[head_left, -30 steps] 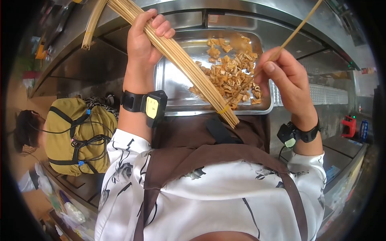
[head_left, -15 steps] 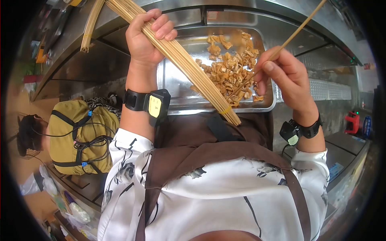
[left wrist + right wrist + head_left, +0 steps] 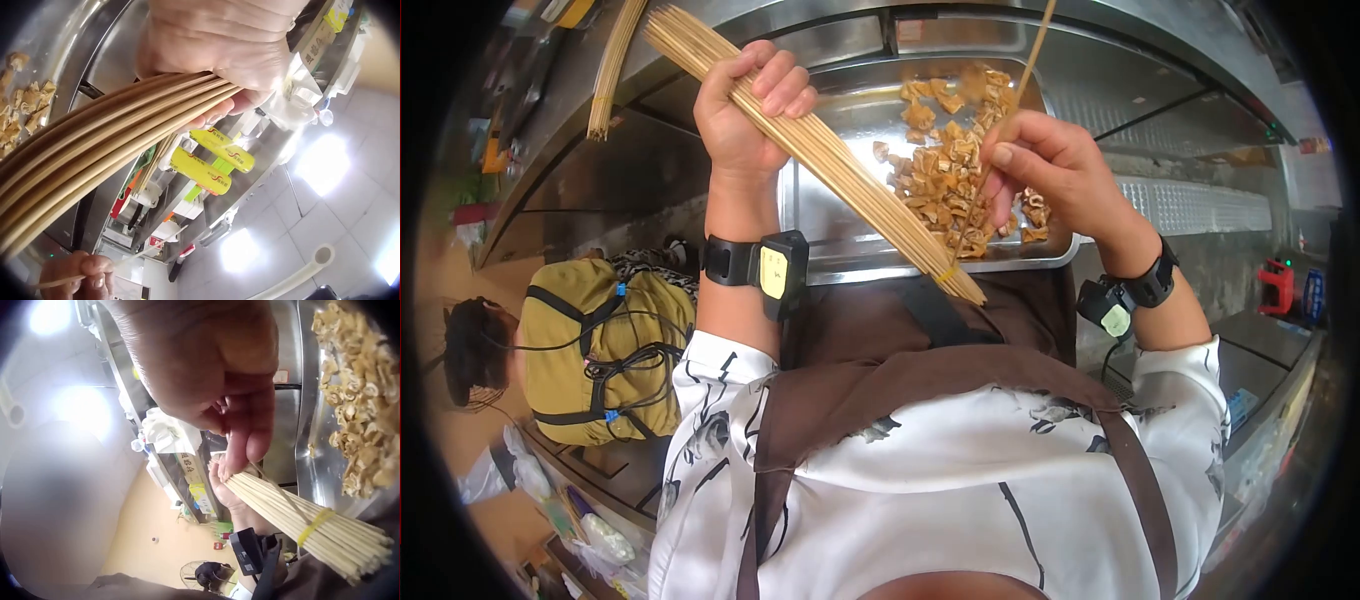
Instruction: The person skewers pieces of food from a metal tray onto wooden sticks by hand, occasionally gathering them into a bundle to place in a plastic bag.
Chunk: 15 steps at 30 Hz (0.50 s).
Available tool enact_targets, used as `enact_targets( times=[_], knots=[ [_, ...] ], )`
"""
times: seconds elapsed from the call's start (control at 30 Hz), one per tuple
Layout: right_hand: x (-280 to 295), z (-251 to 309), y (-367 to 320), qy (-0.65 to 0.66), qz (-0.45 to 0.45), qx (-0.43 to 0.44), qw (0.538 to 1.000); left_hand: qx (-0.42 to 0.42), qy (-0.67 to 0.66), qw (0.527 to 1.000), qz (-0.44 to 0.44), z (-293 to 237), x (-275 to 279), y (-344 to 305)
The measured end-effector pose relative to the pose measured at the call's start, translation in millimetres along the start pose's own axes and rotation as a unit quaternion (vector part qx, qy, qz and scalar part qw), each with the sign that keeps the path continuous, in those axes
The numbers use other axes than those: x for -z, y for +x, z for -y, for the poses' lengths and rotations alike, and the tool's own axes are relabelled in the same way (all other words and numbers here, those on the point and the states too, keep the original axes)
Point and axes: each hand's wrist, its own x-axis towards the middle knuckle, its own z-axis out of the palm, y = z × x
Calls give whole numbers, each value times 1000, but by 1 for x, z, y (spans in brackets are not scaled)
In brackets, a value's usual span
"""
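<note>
My left hand (image 3: 745, 110) grips a thick bundle of wooden skewers (image 3: 840, 165), slanting from upper left to lower right over the tray's near edge. A yellow band (image 3: 315, 526) circles the bundle near its lower end. Between thumb and fingers, my right hand (image 3: 1060, 175) pinches a single skewer (image 3: 1032, 65) whose lower part reaches down toward the brown food pieces (image 3: 940, 180); its tip is hard to make out. In the left wrist view the bundle (image 3: 112, 137) lies under my left palm (image 3: 219, 44), and the right hand (image 3: 78, 275) shows at lower left.
The pieces lie in a metal tray (image 3: 820, 262) over the lap. Another skewer bundle (image 3: 612, 75) rests at upper left. A person's olive backpack (image 3: 600, 350) is at left, with metal counters (image 3: 800, 50) beyond the tray. A red object (image 3: 1275, 287) stands far right.
My right hand and its skewer have moved left, closer to the bundle. My left hand has shifted slightly left and down with the bundle still gripped.
</note>
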Motion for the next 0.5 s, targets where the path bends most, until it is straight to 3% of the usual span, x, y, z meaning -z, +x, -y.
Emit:
enact_targets(
  times=[0.13,0.23,0.4,0.47,0.5],
  knots=[
    [0,-2,0,18,-22,27,999,-4,-16,1000,14,-1,1,0],
    [-10,0,-8,-108,13,66,992,5,-13,1000,10,7,6,-1],
    [-21,-19,-12,-204,86,64,973,8,-9,999,32,13,2,2],
    [-25,-25,-11,-207,149,-35,966,10,-5,999,45,11,-2,2],
    [-27,-12,-8,-202,133,-90,966,-5,9,1000,8,10,-7,1]
  ],
)
